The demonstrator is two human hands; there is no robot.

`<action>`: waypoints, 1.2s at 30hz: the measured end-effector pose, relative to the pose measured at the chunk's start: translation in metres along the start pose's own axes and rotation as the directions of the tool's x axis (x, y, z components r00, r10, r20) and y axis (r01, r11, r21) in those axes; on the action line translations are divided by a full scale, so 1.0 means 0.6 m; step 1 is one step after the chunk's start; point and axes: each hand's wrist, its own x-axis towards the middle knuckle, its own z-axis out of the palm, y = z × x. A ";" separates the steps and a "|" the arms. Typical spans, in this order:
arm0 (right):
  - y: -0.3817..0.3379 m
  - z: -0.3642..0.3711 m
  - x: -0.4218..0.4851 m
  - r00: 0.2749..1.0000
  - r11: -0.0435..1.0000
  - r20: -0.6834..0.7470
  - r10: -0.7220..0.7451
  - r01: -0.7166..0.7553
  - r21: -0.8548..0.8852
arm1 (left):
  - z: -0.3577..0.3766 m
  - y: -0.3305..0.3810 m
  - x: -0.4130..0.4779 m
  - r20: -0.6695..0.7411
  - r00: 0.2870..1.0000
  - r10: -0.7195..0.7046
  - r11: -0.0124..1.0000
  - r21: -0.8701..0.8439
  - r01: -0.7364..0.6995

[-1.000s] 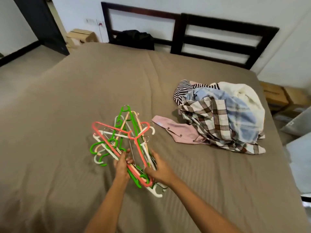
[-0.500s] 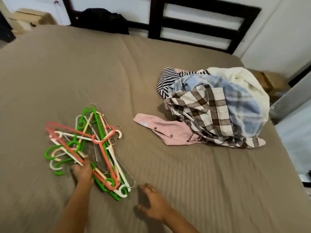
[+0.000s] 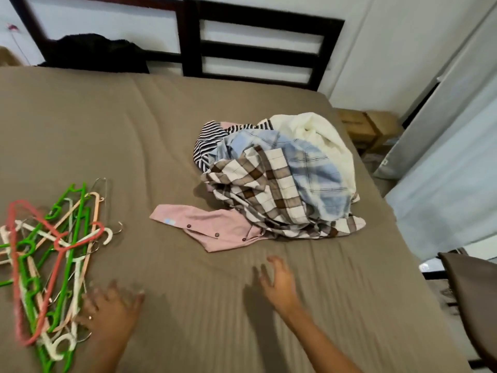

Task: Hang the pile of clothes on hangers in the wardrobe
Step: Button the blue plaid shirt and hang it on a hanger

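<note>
In the head view, both hands are seen empty above the brown bed (image 3: 139,125). The left hand (image 3: 113,310), blurred, is held with its fingers spread just beside the near end of the tangled plastic hangers (image 3: 53,254); whether they are touched cannot be told. The hangers are laid in one loose heap to the left of that hand, presumably so that one can be drawn out at need. The right hand (image 3: 279,284) is held relaxed, its fingers loosely bent round nothing, and is pointed at the pile of clothes (image 3: 279,179), which is heaped ahead of it and slightly to its right. A pink shirt (image 3: 215,232) is spread flat at the pile's near edge, closest to the right hand, and is judged the easiest piece to take first. Nothing is yet hung, and no wardrobe can be made out with certainty.
</note>
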 end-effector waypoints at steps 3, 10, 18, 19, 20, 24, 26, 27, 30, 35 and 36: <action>-0.010 -0.115 0.094 0.907 0.996 -0.415 -0.068 0.086 0.025 | 0.079 0.041 -0.105 0.116 0.990 0.084 0.995 0.041 -0.089; -0.026 -0.327 0.272 0.928 0.966 -0.343 -0.148 0.061 -0.253 | 0.146 0.255 -0.283 0.341 0.934 0.110 0.936 -0.350 0.018; 0.005 -0.321 0.233 0.917 0.971 -0.318 -0.241 0.231 -0.069 | 0.104 0.452 -0.257 0.459 0.887 0.036 0.784 -0.564 0.260; 0.006 -0.327 0.244 0.920 0.964 -0.292 -0.260 0.232 -0.127 | 0.096 0.476 -0.243 0.466 0.884 0.043 0.780 -0.568 0.262; 0.009 -0.333 0.263 0.931 0.954 -0.243 -0.273 0.228 -0.196 | 0.100 0.491 -0.233 0.450 0.891 0.056 0.775 -0.582 0.245; 0.011 -0.350 0.306 0.969 0.962 -0.129 -0.212 0.183 -0.204 | 0.114 0.543 -0.223 0.368 0.921 0.130 0.748 -0.646 0.153; 0.010 -0.349 0.287 0.958 0.964 -0.122 -0.259 0.249 -0.090 | 0.119 0.561 -0.234 0.378 0.917 0.132 0.704 -0.687 0.182; 0.011 -0.346 0.264 0.953 0.957 -0.088 -0.290 0.287 -0.043 | 0.123 0.565 -0.238 0.386 0.916 0.111 0.660 -0.717 0.223; 0.037 -0.321 0.179 0.917 0.919 0.063 -0.393 0.392 0.034 | 0.122 0.577 -0.231 0.443 0.896 -0.015 0.486 -0.780 0.394; 0.082 -0.304 0.022 0.872 0.901 0.256 -0.417 0.360 0.242 | 0.084 0.610 -0.180 0.408 0.913 0.012 0.450 -0.818 0.359; 0.090 -0.306 0.001 0.857 0.906 0.317 -0.406 0.332 0.262 | 0.077 0.619 -0.168 0.384 0.923 -0.031 0.489 -0.800 0.349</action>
